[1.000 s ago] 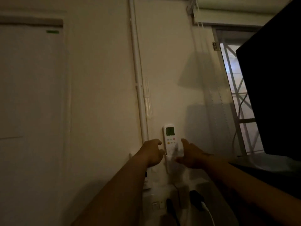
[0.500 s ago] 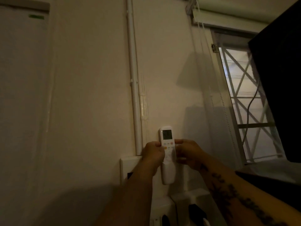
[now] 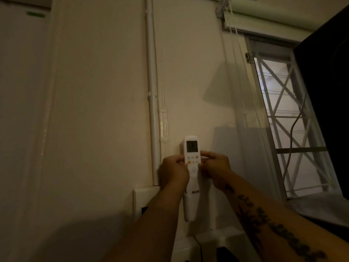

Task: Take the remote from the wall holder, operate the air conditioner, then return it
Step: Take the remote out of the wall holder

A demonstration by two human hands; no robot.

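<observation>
Head view: both hands (image 3: 174, 172) (image 3: 215, 170) grip the holstered remote (image 3: 192, 157)

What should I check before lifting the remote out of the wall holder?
1. Left hand on the remote: ok, at its left edge.
2. Right hand on it: ok, fingers at the buttons.
3. Remote seated in the holder: ok, bottom end inside.
4. Space above to slide it up: ok, bare wall.
5. Pipe clear: ok, left of the remote.
6. Screen reading: cannot tell, too blurred.
</observation>
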